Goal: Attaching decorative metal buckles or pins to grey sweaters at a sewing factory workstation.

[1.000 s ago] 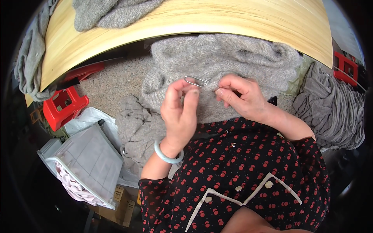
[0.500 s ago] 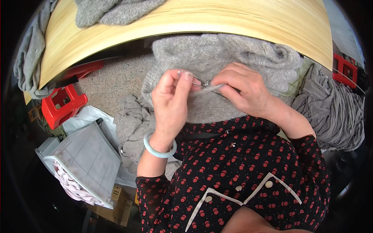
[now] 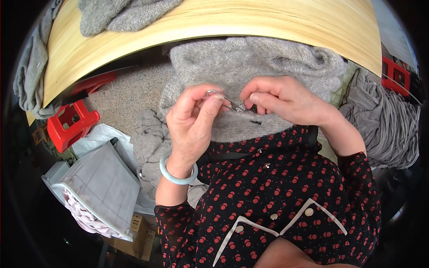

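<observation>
A silver safety pin (image 3: 228,102) with a round looped end is pinched between the thumb and fingers of my left hand (image 3: 191,117). Small sparkling silver pieces (image 3: 240,107) sit at its far end. Close to them, the fingers of my right hand (image 3: 286,99) are curled with the thumb against them; what they hold, if anything, is hidden. Both hands are above a grey knitted garment (image 3: 214,67) spread over my lap. A small dark mark (image 3: 256,122) shows on the knit below my right fingers.
A wood-grain table (image 3: 250,20) curves across the front, with grey knitwear (image 3: 129,15) on it. On the left are a red stool (image 3: 73,123), a grey plastic bin (image 3: 105,187) holding pale cloth, and heaped grey fabric (image 3: 152,134). More grey knits (image 3: 380,120) are piled at right.
My right hand has let go of the knit's raised edge and turned, its fingertips now by the sparkling pieces. My left hand has shifted slightly left and down, still pinching the safety pin.
</observation>
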Demonstrator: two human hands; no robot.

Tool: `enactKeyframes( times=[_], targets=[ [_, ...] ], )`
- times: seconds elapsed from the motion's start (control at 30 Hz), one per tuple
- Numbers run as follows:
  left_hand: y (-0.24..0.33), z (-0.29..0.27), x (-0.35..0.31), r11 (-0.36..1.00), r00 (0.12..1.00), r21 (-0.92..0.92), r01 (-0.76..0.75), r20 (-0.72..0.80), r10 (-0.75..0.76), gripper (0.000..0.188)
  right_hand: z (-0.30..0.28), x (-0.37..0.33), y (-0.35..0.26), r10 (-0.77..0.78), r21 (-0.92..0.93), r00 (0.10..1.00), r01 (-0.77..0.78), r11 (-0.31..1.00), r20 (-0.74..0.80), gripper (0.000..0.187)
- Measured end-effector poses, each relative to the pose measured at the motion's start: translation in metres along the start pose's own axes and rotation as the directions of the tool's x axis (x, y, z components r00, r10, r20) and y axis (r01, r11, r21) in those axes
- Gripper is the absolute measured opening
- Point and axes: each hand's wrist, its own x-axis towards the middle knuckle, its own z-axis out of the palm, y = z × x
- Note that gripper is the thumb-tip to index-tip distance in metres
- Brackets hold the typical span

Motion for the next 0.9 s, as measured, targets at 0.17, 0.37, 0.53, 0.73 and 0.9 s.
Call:
enactKeyframes(
  times=[0.17, 0.37, 0.53, 0.73, 0.9],
  targets=[
    [0.002, -0.004, -0.001, 0.995, 0.995, 0.071, -0.075, 0.073, 0.07, 0.011, -0.002, 0.014, 0.003, -0.071, -0.197, 0.98, 0.108, 0.974, 0.188, 0.025],
    [0.002, -0.013, -0.001, 0.986, 0.986, 0.109, -0.125, 0.122, 0.111, 0.013, 0.0, 0.017, 0.004, -0.072, -0.007, 0.974, 0.076, 0.997, 0.215, 0.023],
    [0.007, -0.009, -0.003, 0.998, 0.998, 0.048, 0.041, 0.036, -0.043, 0.014, 0.005, 0.019, 0.013, -0.087, 0.211, 0.987, 0.057, 0.976, 0.135, 0.018],
    [0.007, -0.007, 0.009, 0.984, 0.998, 0.167, 0.059, 0.014, -0.062, 0.017, 0.01, 0.023, 0.008, -0.059, 0.439, 0.998, 0.068, 0.896, -0.034, 0.017],
    [0.005, -0.006, 0.017, 0.96, 0.997, 0.273, 0.066, 0.016, -0.073, 0.019, 0.018, 0.029, 0.003, -0.09, 0.397, 0.958, 0.198, 0.896, -0.273, 0.016]
  ],
)
